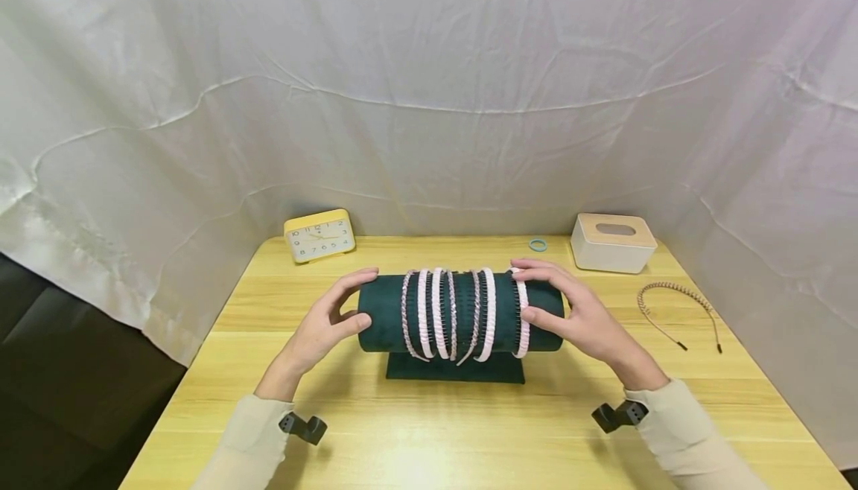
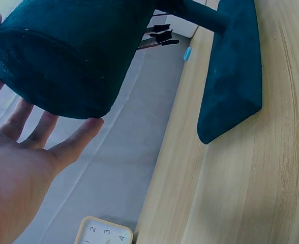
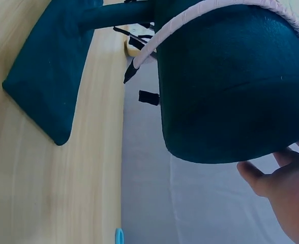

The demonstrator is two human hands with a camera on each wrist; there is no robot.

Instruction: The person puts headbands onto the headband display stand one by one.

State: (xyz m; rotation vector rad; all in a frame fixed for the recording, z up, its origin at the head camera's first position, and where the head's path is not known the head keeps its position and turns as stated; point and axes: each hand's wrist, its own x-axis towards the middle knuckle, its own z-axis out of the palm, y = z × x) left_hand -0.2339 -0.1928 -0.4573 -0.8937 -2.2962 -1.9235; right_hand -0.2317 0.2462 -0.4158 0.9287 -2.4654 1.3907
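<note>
A dark green velvet headband stand [image 1: 382, 319], a horizontal roll on a flat base, stands mid-table. Several headbands, white-pink and braided metallic, circle the roll with their ends hanging below it. My left hand [image 1: 320, 330] grips the roll's left end, thumb in front and fingers over the top; the left wrist view shows its fingertips against the rim. Near the other end, my right hand [image 1: 582, 316] holds the rightmost pale pink headband [image 1: 523, 337] between thumb and fingers against the roll. That headband [image 3: 205, 9] wraps the roll, a black tip hanging below, in the right wrist view.
A braided rose-gold headband [image 1: 675, 287] lies on the table at right. Along the back are a yellow clock [image 1: 320, 237], a light blue ring [image 1: 538, 245] and a white tissue box [image 1: 611, 253] with a wooden lid. Pale curtains [image 1: 429, 155] enclose the table.
</note>
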